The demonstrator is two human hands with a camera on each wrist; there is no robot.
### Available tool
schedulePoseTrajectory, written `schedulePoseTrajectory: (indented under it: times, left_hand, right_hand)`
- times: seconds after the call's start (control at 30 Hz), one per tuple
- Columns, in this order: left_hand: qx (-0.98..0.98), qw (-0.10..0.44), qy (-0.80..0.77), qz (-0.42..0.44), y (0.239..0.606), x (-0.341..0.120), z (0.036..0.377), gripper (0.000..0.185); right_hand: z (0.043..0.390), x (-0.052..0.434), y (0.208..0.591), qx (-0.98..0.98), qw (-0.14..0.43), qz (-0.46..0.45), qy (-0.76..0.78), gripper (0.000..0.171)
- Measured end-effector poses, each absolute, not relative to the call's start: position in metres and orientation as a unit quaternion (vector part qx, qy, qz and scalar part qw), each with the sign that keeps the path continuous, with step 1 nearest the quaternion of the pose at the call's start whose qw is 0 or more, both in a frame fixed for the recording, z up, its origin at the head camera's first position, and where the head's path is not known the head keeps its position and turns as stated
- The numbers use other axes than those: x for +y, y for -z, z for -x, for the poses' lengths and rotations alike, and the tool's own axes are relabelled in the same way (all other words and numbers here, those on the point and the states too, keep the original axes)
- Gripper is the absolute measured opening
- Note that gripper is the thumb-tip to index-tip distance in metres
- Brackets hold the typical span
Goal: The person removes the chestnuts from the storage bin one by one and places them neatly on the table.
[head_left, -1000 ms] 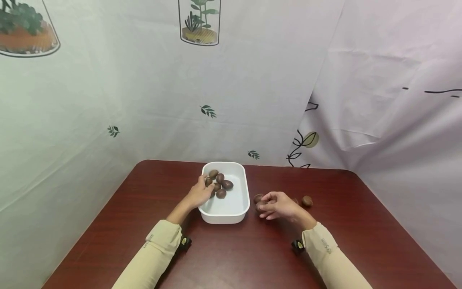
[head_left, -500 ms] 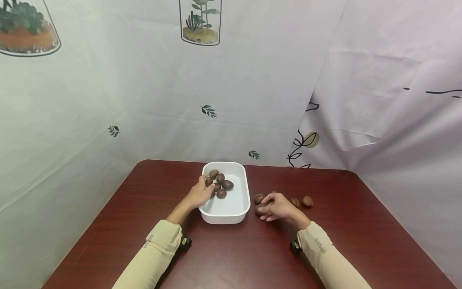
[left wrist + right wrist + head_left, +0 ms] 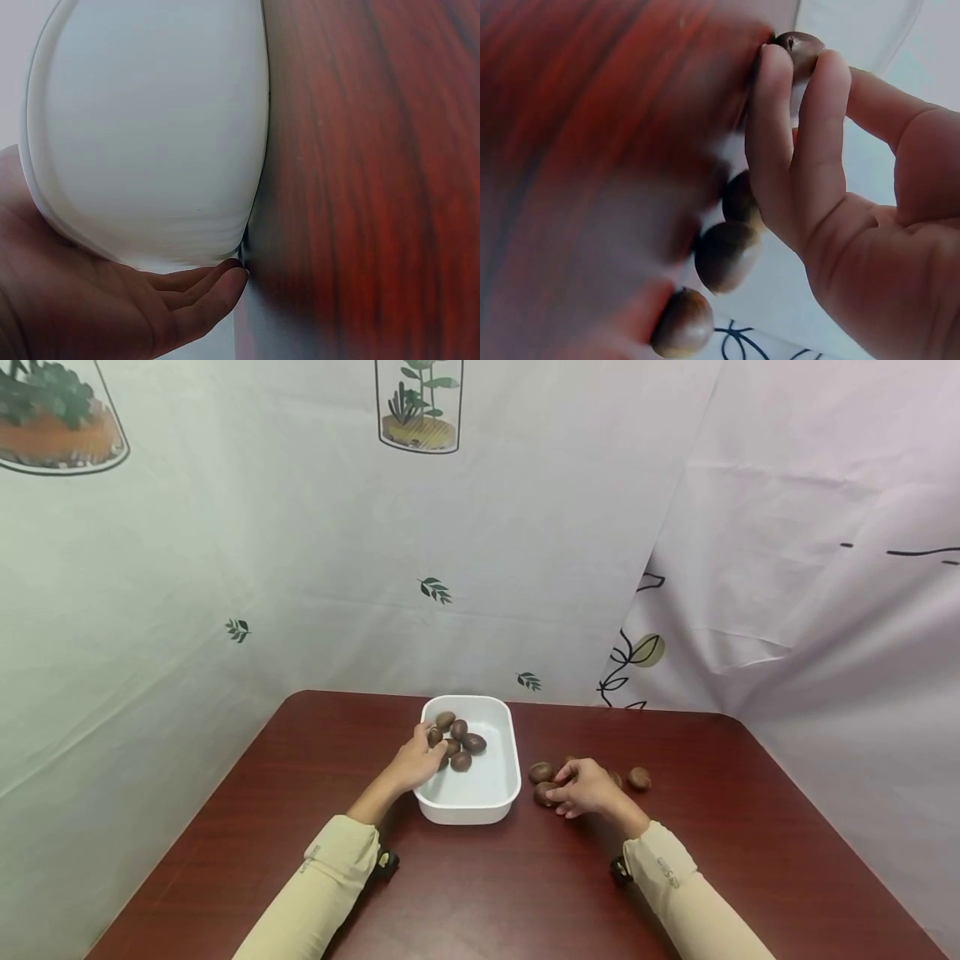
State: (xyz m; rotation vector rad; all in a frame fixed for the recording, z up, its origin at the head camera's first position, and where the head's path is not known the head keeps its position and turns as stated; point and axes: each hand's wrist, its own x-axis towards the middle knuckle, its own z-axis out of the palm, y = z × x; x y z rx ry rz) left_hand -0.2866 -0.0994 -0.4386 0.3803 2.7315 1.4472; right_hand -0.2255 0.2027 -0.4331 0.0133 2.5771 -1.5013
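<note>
A white rectangular tray with rounded corners (image 3: pixel 480 789) stands on the table and holds several glossy brown egg-shaped nuts or fruits (image 3: pixel 474 743) towards its far left. My left hand (image 3: pixel 416 762) grips the tray's left side. In the left wrist view, its fingers curl against the underside of the tray (image 3: pixel 150 127). To the right of the tray, my right hand (image 3: pixel 588 789) has its fingertips around a brown egg-shaped nut (image 3: pixel 546 793) on the table. The right wrist view shows this nut (image 3: pixel 801 54) between the fingers; the hand partly hides it.
Another brown nut (image 3: pixel 541 772) lies just behind the one at my fingertips. More lie around and behind the right hand, with one brown nut (image 3: pixel 639 778) farthest right. The dark red wooden table (image 3: pixel 480 893) ends at a pale printed cloth (image 3: pixel 337 568) behind.
My right hand has shifted slightly right, with the brown nut at its fingertips moving a little too. The left hand and the tray stay in place.
</note>
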Motion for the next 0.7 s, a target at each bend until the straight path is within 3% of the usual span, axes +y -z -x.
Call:
schedulePoseTrajectory:
  times: [0.23, 0.47, 0.7]
  left_hand:
    - [0.877, 0.016, -0.465, -0.120, 0.438, -0.099, 0.287, 0.059]
    - [0.882, 0.016, -0.457, -0.116, 0.437, -0.100, 0.287, 0.059]
    - [0.882, 0.023, -0.458, -0.110, 0.437, -0.098, 0.286, 0.058]
  right_hand:
    - [0.223, 0.202, 0.420, 0.901, 0.036, -0.011, 0.432, 0.023]
    - [0.231, 0.180, 0.402, 0.884, 0.026, 0.037, 0.466, 0.015]
    - [0.249, 0.134, 0.394, 0.869, -0.050, 0.031, 0.492, 0.015]
